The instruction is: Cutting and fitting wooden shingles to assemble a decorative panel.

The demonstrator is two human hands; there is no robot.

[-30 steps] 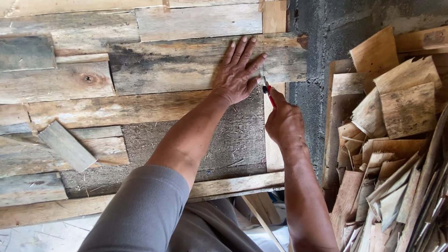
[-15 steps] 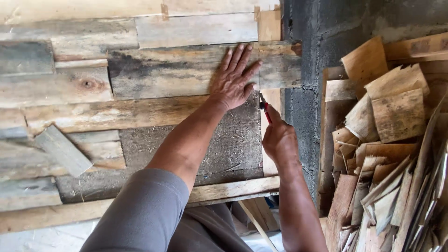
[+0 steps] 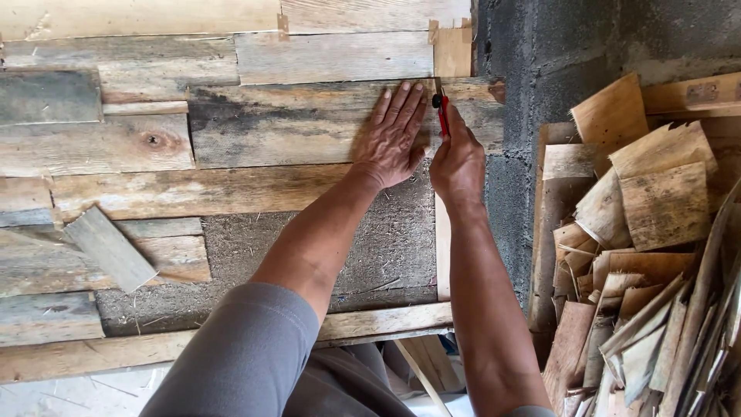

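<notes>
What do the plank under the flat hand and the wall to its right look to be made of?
The plank looks like rough, unfinished weathered wood: visible grain, grey-black staining. The wall seems to be bare concrete or cement block: dark grey, pitted, coarse. The left hand lies flat on the plank.

Single head view, close, looking down arms at plank wall (image 3: pixel 231 123); scrap-wood pile (image 3: pixel 641 232) at right edge.

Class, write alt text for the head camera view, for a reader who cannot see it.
A person's left hand presses flat on a weathered plank against a patchwork wooden wall, while the right hand holds a red marking tool to the plank beside the left fingertips. A heap of wood offcuts lies to the right, by a grey block wall.
</notes>
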